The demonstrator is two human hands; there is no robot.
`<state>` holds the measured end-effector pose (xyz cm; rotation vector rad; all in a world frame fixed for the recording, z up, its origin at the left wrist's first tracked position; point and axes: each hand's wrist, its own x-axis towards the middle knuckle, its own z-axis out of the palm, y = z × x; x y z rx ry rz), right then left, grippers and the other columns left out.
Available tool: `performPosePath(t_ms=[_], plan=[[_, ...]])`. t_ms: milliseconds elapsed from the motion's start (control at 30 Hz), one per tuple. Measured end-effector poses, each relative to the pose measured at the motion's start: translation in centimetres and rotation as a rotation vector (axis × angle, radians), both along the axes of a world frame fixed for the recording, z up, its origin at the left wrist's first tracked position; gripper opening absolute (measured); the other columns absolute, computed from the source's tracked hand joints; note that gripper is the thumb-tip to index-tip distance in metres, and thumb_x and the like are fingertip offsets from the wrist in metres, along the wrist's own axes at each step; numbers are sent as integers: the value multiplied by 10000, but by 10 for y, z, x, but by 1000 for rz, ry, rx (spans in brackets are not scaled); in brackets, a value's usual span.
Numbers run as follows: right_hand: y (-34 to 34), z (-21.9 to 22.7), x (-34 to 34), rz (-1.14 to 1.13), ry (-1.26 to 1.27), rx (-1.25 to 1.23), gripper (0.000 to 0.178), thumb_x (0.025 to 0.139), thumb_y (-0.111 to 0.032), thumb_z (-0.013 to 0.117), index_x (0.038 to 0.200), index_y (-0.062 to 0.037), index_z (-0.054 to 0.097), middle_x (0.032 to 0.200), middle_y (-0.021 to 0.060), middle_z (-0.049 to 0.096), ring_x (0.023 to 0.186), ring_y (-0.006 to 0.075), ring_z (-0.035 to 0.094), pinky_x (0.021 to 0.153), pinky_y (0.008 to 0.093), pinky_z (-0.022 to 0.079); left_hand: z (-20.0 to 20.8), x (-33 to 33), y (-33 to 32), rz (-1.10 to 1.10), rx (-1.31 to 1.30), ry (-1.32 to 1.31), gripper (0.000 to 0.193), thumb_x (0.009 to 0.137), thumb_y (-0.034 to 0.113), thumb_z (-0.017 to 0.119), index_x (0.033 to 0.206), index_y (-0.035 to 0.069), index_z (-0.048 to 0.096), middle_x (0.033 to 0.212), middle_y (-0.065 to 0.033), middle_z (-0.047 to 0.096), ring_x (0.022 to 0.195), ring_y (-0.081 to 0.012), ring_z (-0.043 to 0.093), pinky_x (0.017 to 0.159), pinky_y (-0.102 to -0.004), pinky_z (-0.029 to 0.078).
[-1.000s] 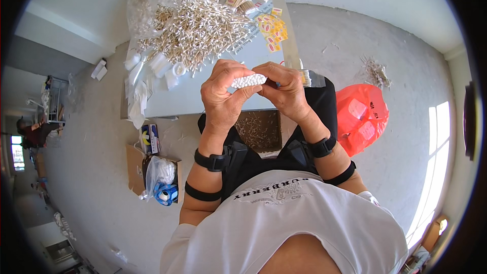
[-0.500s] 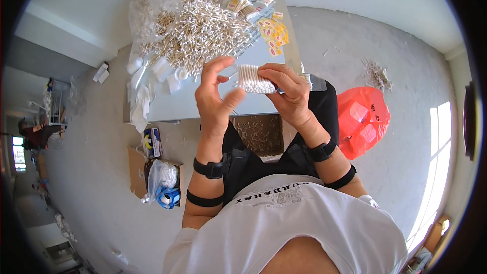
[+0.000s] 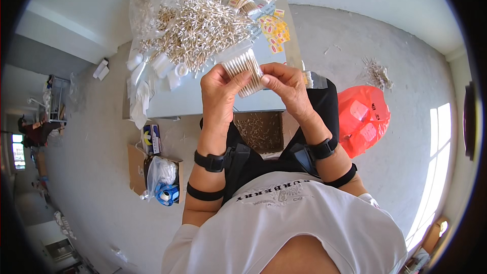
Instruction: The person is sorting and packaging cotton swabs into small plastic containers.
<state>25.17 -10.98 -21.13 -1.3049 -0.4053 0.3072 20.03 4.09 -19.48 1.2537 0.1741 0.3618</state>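
Over the table's near edge I hold a clear plastic bag of cotton swabs [image 3: 237, 65], its white sticks lined up side by side and slanting. My left hand [image 3: 218, 94] grips its left side, the thumb lying across the front. At the right side, the thumb and fingers of my right hand [image 3: 289, 89] pinch it. The bag's top flap points up and away from me. Beyond it a big heap of loose cotton swabs [image 3: 198, 33] spreads over the grey table [image 3: 193, 102]. Another pack of swabs [image 3: 308, 79] lies partly hidden past my right hand.
Yellow-and-white cards [image 3: 276, 33] and filled swab packs [image 3: 246, 2] lie at the table's right side. Below the edge, between my legs, is a box [image 3: 278, 148] with loose swabs. A red plastic bag [image 3: 378, 114] stands right, a cardboard box [image 3: 137, 170] left. Far left is another person [image 3: 38, 127].
My left hand, apart from the swabs with fingers spread, has closed on their left side. The bag has turned, so the sticks' length now faces up instead of the white tips.
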Motion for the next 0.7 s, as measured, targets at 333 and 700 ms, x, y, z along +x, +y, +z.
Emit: performPosePath(t_ms=[333, 700], plan=[[7, -14, -5, 168, 64, -19, 120, 799, -81, 710, 839, 16, 650, 728, 21, 636, 673, 65, 553, 633, 215, 446, -9, 2, 3, 64, -10, 26, 177, 761, 50, 738, 885, -37, 648, 805, -63, 667, 670, -95, 598, 611, -235, 482], [12, -7, -7, 188, 218, 132, 196, 799, -89, 710, 915, 51, 636, 772, 37, 646, 699, 80, 569, 646, 225, 457, -15, 7, 8, 141, -71, 54, 173, 754, 56, 737, 870, -40, 653, 782, -68, 661, 642, -94, 586, 580, -239, 481]])
